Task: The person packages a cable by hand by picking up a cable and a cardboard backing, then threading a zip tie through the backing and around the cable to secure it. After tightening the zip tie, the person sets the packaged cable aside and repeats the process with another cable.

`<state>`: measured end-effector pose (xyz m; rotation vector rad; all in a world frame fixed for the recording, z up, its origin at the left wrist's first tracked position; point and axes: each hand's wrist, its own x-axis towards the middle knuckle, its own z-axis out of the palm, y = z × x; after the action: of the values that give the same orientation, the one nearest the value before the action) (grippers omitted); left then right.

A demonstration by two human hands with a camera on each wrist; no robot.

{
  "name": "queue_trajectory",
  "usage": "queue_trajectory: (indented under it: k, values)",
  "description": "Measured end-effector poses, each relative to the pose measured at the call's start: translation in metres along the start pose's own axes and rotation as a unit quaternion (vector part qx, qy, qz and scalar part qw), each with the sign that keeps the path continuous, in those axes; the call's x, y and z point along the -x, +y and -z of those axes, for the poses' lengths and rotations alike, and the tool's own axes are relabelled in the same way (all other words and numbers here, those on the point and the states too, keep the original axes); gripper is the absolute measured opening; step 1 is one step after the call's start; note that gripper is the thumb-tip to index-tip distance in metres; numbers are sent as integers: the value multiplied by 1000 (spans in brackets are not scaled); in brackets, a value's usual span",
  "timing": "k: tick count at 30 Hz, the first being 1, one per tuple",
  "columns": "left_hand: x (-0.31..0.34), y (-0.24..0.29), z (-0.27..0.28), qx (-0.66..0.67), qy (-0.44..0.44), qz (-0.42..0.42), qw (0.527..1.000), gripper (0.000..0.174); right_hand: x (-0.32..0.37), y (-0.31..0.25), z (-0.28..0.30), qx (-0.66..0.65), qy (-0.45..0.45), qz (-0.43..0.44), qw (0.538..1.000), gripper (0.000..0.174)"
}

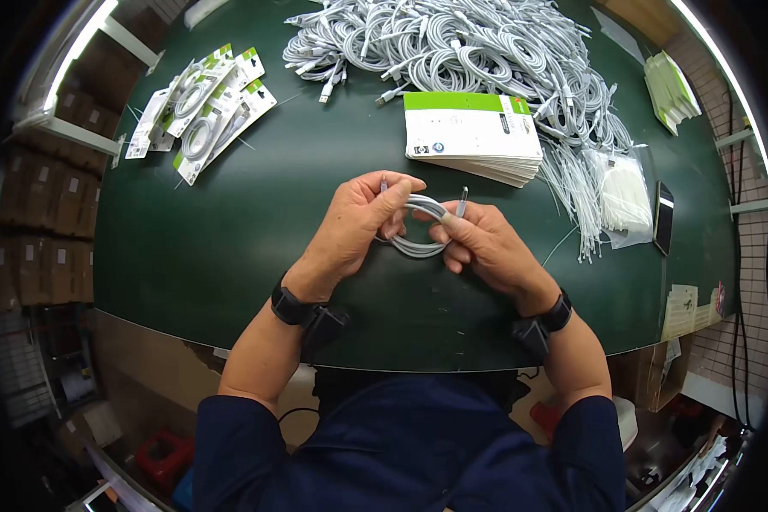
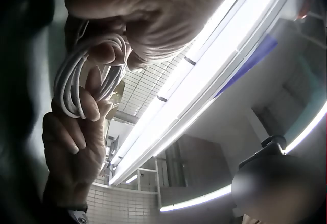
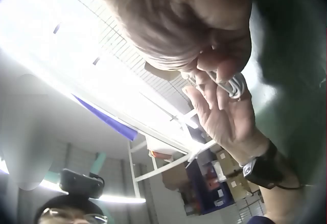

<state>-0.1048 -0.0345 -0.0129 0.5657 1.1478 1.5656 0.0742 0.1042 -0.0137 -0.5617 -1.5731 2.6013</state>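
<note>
A coiled grey-white cable is held between both hands above the green table. The left hand pinches the coil's left side, with one cable end by its fingers. On the coil's right side the right hand grips with thumb and fingers, and a metal plug points up beside it. In the left wrist view the coil shows as several loops, with the right hand beyond. The right wrist view has part of the coil below the right hand, and the left hand behind.
A large pile of coiled cables lies at the back. In front of it is a stack of cards. Packaged cables lie at left; white ties, a bag of ties and a phone are at right.
</note>
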Motion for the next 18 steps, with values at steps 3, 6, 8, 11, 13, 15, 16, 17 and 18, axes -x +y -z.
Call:
queue_trajectory:
  k: [3, 6, 8, 11, 13, 15, 16, 17, 18]
  values:
    - [2, 11, -1, 74, -12, 68, 995, 34, 5, -9, 2, -62, -21, -12, 998, 30]
    - [1, 13, 4, 13, -40, 73, 996, 35, 1, -5, 3, -37, -6, 2, 999, 32]
    - [0, 11, 3, 0, -32, 71, 997, 33, -1, 0, 3, -38, 10, 4, 999, 33]
    - [0, 5, 1, 13, -5, 65, 998, 30, -5, 2, 6, -29, -4, -4, 1000, 35]
    - [2, 6, 3, 20, -1, 69, 997, 27, -4, 6, 6, 26, -32, 4, 999, 36]
    - [3, 6, 5, 40, -7, 83, 996, 24, -3, 2, 6, 26, -65, -27, 997, 37]
    - [3, 6, 5, 50, -10, 90, 995, 22, -2, 0, 6, 3, -73, -44, 996, 38]
    - [3, 5, 5, 39, -12, 88, 995, 20, -1, -1, 5, -22, -80, -61, 995, 38]
    - [3, 5, 5, 28, -14, 87, 996, 19, 0, -1, 4, 10, -83, -54, 995, 38]
